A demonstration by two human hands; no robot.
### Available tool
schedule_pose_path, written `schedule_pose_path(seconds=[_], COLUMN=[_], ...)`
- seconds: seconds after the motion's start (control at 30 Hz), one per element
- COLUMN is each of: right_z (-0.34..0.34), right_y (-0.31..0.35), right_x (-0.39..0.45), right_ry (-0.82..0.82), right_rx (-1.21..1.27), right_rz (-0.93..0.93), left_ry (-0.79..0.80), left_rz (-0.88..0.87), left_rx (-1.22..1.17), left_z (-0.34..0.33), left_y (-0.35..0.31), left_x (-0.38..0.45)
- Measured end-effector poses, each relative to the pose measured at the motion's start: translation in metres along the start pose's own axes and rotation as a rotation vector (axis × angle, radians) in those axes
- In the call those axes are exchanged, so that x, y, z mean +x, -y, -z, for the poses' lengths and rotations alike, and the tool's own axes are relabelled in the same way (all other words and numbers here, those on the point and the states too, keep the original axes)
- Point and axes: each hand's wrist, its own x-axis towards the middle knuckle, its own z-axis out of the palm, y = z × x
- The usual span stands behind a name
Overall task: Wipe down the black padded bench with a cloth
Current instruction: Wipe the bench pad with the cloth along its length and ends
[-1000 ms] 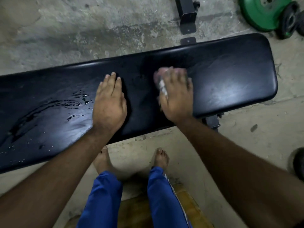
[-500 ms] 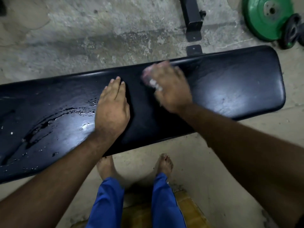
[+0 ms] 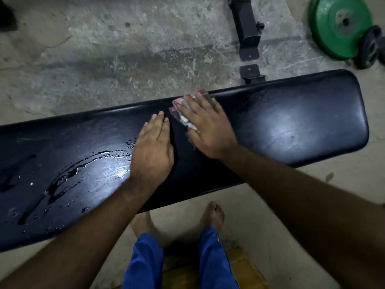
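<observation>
The black padded bench (image 3: 291,126) runs across the view from lower left to upper right. Streaks and drops of water (image 3: 83,170) lie on its left half. My left hand (image 3: 152,151) rests flat on the pad near the middle, fingers together, holding nothing. Just right of it, my right hand (image 3: 208,126) presses a small pinkish-grey cloth (image 3: 181,111) onto the pad near the far edge. Most of the cloth is hidden under my fingers.
Rough concrete floor surrounds the bench. A black metal frame leg (image 3: 248,34) lies beyond the far edge. A green weight plate (image 3: 339,26) and a small black plate (image 3: 370,46) sit at the top right. My bare feet (image 3: 212,215) and blue trousers (image 3: 143,263) are below the bench.
My right hand has slid the cloth from the middle of the pad up toward the far edge and slightly left. My left hand has stayed flat in place.
</observation>
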Motion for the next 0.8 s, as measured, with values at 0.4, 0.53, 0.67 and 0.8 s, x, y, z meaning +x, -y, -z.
schedule_pose_path(seconds=[0.4, 0.53, 0.67, 0.8], right_z=[0.002, -0.018, -0.008, -0.022], right_y=[0.011, 0.056, 0.029, 0.075], right_x=[-0.001, -0.041, -0.044, -0.056], right_ry=[-0.136, -0.076, -0.136, -0.095], right_rx=[0.055, 0.043, 0.061, 0.062], right_rz=[-0.476, -0.165, -0.386, -0.223], left_ry=[0.054, 0.043, 0.045, 0.007], left_rz=[-0.051, -0.051, -0.053, -0.036], left_rx=[-0.001, -0.002, 0.004, -0.008], left_z=[0.005, 0.006, 0.006, 0.004], left_y=[0.006, 0.009, 0.009, 0.012], left_x=[-0.007, -0.015, -0.021, -0.023])
